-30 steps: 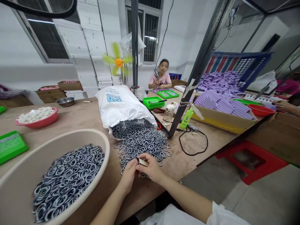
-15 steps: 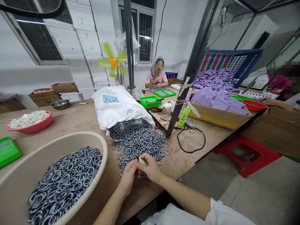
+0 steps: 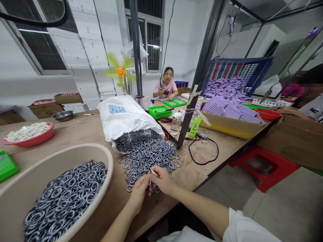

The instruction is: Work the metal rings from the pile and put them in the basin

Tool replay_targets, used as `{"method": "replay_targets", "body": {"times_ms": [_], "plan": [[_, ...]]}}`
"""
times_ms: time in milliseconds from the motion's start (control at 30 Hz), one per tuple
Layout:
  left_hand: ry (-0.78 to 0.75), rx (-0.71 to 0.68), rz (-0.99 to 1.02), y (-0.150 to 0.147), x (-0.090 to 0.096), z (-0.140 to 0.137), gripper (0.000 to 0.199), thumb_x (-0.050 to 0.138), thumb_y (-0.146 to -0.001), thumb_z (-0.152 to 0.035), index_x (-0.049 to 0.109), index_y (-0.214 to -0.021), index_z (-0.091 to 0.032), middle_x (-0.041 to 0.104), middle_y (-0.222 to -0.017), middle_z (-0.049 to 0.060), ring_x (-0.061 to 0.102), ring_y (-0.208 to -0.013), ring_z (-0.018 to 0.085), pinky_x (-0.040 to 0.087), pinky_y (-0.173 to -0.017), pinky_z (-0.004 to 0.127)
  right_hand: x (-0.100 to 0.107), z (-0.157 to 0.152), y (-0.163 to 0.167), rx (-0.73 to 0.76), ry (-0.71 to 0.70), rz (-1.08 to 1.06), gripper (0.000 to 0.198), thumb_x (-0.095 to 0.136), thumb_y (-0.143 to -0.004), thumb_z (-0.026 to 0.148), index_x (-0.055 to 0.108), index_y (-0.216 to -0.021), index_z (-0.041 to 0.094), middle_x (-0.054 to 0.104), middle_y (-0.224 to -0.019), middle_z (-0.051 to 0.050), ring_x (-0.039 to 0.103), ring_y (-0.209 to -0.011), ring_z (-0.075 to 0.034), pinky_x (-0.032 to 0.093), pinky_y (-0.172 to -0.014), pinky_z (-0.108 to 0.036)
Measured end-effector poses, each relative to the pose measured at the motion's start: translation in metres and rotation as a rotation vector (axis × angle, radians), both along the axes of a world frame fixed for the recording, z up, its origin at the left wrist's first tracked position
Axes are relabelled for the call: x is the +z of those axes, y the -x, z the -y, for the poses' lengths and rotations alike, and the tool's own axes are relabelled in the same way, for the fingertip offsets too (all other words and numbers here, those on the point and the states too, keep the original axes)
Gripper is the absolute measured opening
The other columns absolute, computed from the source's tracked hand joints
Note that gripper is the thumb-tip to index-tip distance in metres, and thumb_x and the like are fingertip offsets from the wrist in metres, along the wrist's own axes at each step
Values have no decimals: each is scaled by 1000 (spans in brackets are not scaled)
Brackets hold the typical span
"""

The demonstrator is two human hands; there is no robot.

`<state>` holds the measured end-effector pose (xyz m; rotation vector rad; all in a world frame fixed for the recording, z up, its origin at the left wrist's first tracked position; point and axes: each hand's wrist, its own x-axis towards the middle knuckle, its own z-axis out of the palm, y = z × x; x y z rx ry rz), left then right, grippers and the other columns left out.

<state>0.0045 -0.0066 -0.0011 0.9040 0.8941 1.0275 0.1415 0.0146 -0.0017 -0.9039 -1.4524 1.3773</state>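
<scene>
My right hand (image 3: 163, 181) is closed around a short, pale, flat-handled tool (image 3: 154, 173), whose kind I cannot make out. Against its fingertips, my left hand (image 3: 139, 191) is pinched shut; whatever it holds is hidden by the fingers. Both hands are over the near edge of a loose pile of grey and black rings (image 3: 153, 153). These rings spill from the mouth of a white woven sack (image 3: 126, 116) lying on its side. To the left, a large beige tub (image 3: 110, 161) contains many similar rings (image 3: 68, 195).
A red bowl of white pieces (image 3: 29, 132), a metal bowl (image 3: 63, 116) and a green tray (image 3: 7, 166) stand leftward. A dark metal post (image 3: 188, 117), a green bottle (image 3: 194, 127) and a cable (image 3: 202, 164) are to the right. Purple pieces fill a carton (image 3: 229, 126). Co-workers sit beyond.
My view has shifted slightly, moving the scene a little leftward. Both hands stay together at the pile, the pale tool still in the right. The far co-worker's hand has moved onto a green tray.
</scene>
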Motion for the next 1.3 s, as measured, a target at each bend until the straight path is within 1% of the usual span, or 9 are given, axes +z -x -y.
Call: {"method": "replay_targets", "body": {"times_ms": [167, 400, 567, 767, 933, 1033, 1100, 1200, 1300], "plan": [[25, 124, 67, 6, 6, -5, 47, 77, -64, -59, 54, -67, -17, 51, -54, -3, 42, -49, 9, 34, -47, 22, 13, -12, 5, 45, -85, 162, 39, 77, -74, 51, 61, -91, 20, 64, -64, 4, 63, -59, -13, 48, -57, -24], [8, 266, 157, 14, 16, -11, 43, 76, -66, -51, 49, -64, -18, 46, -51, -5, 40, -45, 7, 31, -44, 21, 21, -33, 26, 121, -124, 166, 37, 74, -76, 54, 61, -89, 22, 63, -62, 3, 62, -58, -15, 49, -58, -27], [-6, 320, 183, 22, 17, -20, 48, 75, -67, -57, 46, -68, -19, 43, -53, -7, 37, -43, 5, 30, -43, 19, 19, -50, 40, 171, -149, 159, 39, 72, -77, 57, 59, -87, 21, 64, -63, 3, 61, -57, -14, 49, -58, -27], [-39, 312, 181, 24, 11, -25, 49, 72, -72, -59, 45, -71, -19, 43, -55, -7, 35, -43, 5, 28, -41, 18, 18, -61, 42, 112, -241, 187, 46, 59, -84, 64, 53, -71, 20, 56, -59, 3, 53, -56, -12, 43, -57, -25], [-31, 351, 175, 21, 9, -26, 45, 71, -76, -56, 46, -71, -19, 40, -53, -8, 34, -41, 5, 28, -40, 18, 18, -61, 37, 128, -298, 273, 45, 68, -78, 61, 61, -89, 18, 60, -72, 2, 54, -64, -11, 42, -63, -24], [-18, 327, 194, 22, 12, -25, 45, 69, -78, -56, 44, -70, -19, 40, -53, -7, 34, -41, 4, 28, -40, 17, 18, -59, 33, 71, -296, 282, 46, 57, -85, 63, 60, -90, 18, 59, -73, 1, 53, -65, -11, 42, -64, -24], [-6, 315, 219, 23, 14, -24, 47, 69, -78, -57, 43, -69, -18, 40, -54, -7, 34, -41, 4, 28, -41, 17, 20, -57, 29, 34, -347, 310, 47, 51, -88, 64, 59, -86, 18, 55, -70, 2, 48, -62, -11, 39, -62, -24], [23, 345, 246, 25, 14, -25, 49, 69, -79, -57, 42, -67, -18, 39, -52, -8, 34, -40, 4, 27, -40, 16, 21, -52, 24, 43, -475, 463, 47, 47, -91, 63, 56, -74, 19, 49, -62, 3, 43, -58, -11, 32, -58, -24], [75, 407, 261, 24, 13, -25, 48, 70, -78, -56, 42, -68, -18, 40, -51, -8, 35, -39, 4, 28, -40, 16, 21, -49, 23, 77, -589, 642, 49, 45, -93, 62, 56, -70, 20, 51, -63, 1, 45, -60, -12, 30, -60, -25]]}}
